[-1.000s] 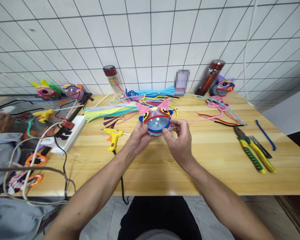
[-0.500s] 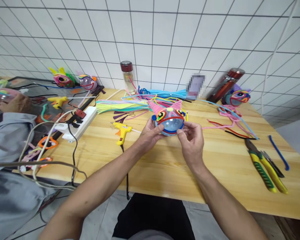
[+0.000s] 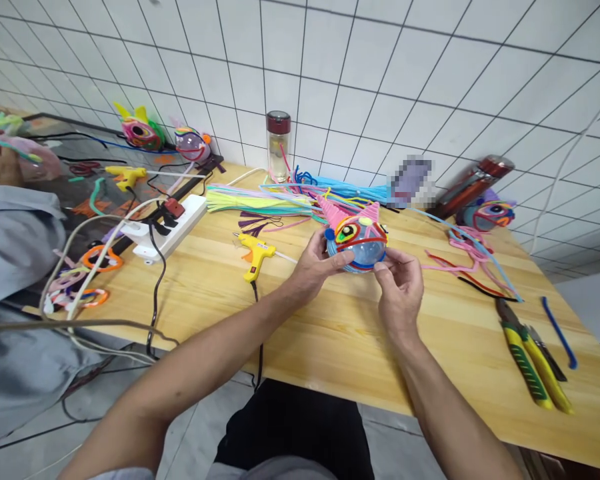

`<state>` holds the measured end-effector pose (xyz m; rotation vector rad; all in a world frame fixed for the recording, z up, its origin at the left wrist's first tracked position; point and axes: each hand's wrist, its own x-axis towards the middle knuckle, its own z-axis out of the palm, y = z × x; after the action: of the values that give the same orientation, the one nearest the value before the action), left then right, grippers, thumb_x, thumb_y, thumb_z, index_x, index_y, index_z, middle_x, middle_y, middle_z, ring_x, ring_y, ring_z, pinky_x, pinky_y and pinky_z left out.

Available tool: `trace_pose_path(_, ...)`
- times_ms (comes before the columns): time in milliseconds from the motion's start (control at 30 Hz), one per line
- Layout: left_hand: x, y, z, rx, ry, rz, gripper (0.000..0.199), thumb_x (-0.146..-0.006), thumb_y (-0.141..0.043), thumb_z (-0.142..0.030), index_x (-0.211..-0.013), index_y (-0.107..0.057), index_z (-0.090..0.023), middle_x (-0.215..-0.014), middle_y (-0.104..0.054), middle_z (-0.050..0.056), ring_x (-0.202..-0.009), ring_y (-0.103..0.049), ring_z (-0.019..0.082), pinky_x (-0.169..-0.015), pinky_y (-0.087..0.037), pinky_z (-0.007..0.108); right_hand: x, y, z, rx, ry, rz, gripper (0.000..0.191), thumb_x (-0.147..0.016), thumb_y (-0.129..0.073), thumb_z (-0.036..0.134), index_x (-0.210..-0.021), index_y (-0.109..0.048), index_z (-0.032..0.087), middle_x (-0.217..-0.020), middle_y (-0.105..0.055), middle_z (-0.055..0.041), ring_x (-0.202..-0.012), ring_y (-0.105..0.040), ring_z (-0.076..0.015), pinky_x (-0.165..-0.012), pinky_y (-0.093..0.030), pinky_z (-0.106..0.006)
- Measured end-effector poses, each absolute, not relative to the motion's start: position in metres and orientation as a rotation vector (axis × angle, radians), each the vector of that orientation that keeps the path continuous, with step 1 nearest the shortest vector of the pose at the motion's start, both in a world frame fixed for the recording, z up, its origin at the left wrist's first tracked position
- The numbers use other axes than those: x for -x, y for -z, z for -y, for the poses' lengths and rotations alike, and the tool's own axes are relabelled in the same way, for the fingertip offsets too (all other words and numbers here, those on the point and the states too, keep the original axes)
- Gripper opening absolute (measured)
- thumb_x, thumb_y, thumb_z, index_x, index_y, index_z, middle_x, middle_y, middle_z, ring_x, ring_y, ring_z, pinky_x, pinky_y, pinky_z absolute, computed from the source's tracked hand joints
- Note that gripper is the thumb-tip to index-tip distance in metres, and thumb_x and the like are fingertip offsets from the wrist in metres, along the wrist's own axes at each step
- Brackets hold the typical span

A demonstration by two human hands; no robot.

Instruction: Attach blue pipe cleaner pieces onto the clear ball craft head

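Fingers of our left hand (image 3: 320, 265) and right hand (image 3: 403, 288) clamped on the eared ball (image 3: 363, 249), over the table (image 3: 325, 360). Hard squeezing could dent the ball or loosen trim; swinging left might knock the glue gun (image 3: 255, 256).

Clear round cat-faced ornament (image 3: 363, 248), pink pointed ears uppermost, red-and-blue trim, held between fingers (image 3: 403, 259)

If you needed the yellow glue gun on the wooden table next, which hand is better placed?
Left, I'd say: the left hand is nearer the glue gun, which lies on that side; the right hand is beyond the pink-eared ornament. Both hold it, though.
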<state>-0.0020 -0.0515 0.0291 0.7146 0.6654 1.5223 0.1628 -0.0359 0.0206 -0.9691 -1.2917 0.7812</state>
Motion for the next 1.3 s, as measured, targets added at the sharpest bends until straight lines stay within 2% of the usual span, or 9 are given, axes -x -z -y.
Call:
trace_pose_path(367,0.0021,-0.0276,0.0502,-0.649,-1.493,-0.677,0.076,-0.063,-0.103,-0.040,-0.124,-0.061,-0.023,-0.137,-0.069,0.009,-0.128,-0.068,0.032,-0.105,-0.061,0.051,-0.1613,-0.0218,0.0368,1.006,-0.807,1.317,0.045,-0.082,-0.083,0.051,-0.113,-0.067,0.022,-0.089,-0.069,-0.0007,-0.079,-0.064,-0.0187,-0.073,-0.055,-0.034)
trace_pose_path(600,0.0022,-0.0273,0.0513,-0.640,-1.500,-0.700,0.074,-0.065,-0.103,-0.041,-0.123,-0.061,-0.023,-0.133,-0.071,0.008,-0.126,-0.070,0.031,-0.103,-0.063,0.048,-0.1568,-0.0214,0.0385,1.047,-0.802,1.330,0.057,-0.077,-0.088,0.056,-0.116,-0.062,0.024,-0.095,-0.069,-0.0013,-0.085,-0.065,-0.0192,-0.080,-0.058,-0.037)
trace_pose_path(900,0.0017,-0.0255,0.0508,-0.646,-1.501,-0.713,0.076,-0.065,-0.102,-0.040,-0.126,-0.061,-0.024,-0.137,-0.070,0.008,-0.127,-0.069,0.031,-0.097,-0.064,0.044,-0.1559,-0.0165,0.0381,1.066,-0.778,1.345,0.056,-0.078,-0.087,0.053,-0.118,-0.061,0.024,-0.094,-0.068,-0.0005,-0.084,-0.065,-0.0191,-0.081,-0.058,-0.038)
trace_pose_path(1100,0.0012,-0.0261,0.0511,-0.660,-1.510,-0.733,0.077,-0.063,-0.103,-0.040,-0.125,-0.060,-0.025,-0.135,-0.070,0.007,-0.122,-0.070,0.028,-0.099,-0.063,0.044,-0.1563,-0.0177,0.0375,1.064,-0.779,1.346,0.056,-0.078,-0.086,0.054,-0.118,-0.062,0.024,-0.094,-0.067,-0.0005,-0.084,-0.063,-0.0188,-0.080,-0.056,-0.037)
trace_pose_path(1300,-0.0011,-0.0240,0.0499,-0.674,-1.569,-0.737,0.081,-0.060,-0.104,-0.039,-0.126,-0.059,-0.023,-0.132,-0.071,0.008,-0.123,-0.068,0.029,-0.101,-0.061,0.043,-0.1588,-0.0190,0.0363,1.052,-0.832,1.353,0.057,-0.077,-0.086,0.055,-0.118,-0.061,0.023,-0.096,-0.067,-0.0008,-0.085,-0.062,-0.0183,-0.077,-0.056,-0.035)
